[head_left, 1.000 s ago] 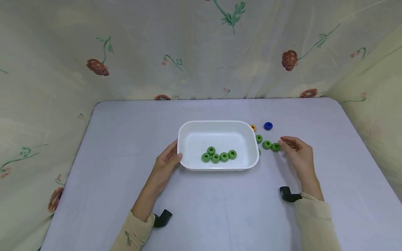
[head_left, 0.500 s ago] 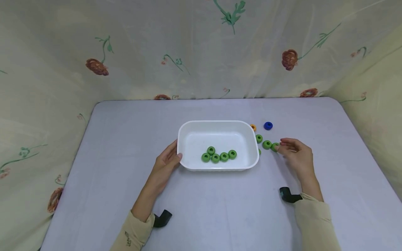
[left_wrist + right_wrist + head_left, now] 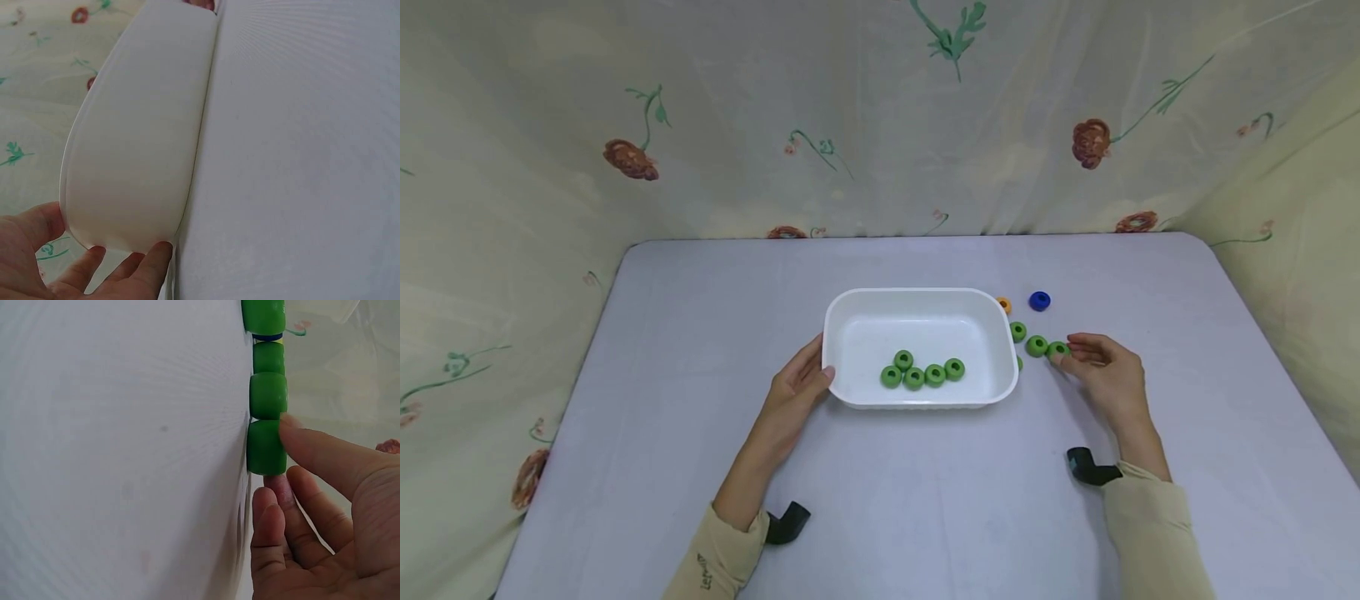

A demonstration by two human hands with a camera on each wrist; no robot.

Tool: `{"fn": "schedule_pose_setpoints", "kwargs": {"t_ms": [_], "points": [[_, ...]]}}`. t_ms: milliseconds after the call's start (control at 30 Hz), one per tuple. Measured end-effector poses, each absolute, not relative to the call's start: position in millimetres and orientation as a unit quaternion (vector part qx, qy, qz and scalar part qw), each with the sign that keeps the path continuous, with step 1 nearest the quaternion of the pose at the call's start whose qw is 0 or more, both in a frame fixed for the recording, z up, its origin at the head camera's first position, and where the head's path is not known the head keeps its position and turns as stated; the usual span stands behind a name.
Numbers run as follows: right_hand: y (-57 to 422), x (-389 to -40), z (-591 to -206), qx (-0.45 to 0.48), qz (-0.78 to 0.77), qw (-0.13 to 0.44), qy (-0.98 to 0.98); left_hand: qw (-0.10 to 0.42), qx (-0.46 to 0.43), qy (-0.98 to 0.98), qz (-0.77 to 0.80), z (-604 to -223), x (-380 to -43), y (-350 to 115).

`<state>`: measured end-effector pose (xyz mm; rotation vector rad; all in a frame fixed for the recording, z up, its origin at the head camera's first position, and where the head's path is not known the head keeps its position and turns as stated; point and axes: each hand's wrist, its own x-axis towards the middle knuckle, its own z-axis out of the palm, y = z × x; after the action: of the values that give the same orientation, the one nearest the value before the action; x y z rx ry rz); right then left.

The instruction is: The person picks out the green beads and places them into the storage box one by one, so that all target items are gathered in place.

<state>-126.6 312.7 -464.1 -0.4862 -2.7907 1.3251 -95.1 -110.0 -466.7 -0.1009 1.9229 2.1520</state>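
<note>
My left hand (image 3: 793,396) holds the left end of a white tray (image 3: 921,406), thumb at the rim and fingers against the end wall, as the left wrist view shows. Several green beads (image 3: 935,375) with dark holes lie inside the tray. Right of it, my right hand (image 3: 1108,375) pinches the end green bead (image 3: 265,447) of a short row, thumb on one side and fingertips on the other. That bead sits on the table, close beside another green bead (image 3: 1037,346). A third green bead (image 3: 1017,332) is near the tray's right wall.
Behind the green beads lie a blue bead (image 3: 1040,301) and an orange bead (image 3: 1004,305), partly hidden by the tray. One more green bead (image 3: 1019,363) peeks out past the tray's right side. A flowered curtain (image 3: 880,125) hangs beyond the white-covered table (image 3: 880,500).
My right thumb and fingers have come in around the end green bead and now pinch it. The left hand and the tray stay where they were.
</note>
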Motion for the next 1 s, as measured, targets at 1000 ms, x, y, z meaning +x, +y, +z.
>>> {"fn": "schedule_pose_setpoints", "kwargs": {"t_ms": [1000], "points": [[305.8,-126.0,-465.2,-0.152,0.396,-0.003,-0.906,0.122,-0.022,0.661,0.74,-466.9,-95.2,-110.6]]}}
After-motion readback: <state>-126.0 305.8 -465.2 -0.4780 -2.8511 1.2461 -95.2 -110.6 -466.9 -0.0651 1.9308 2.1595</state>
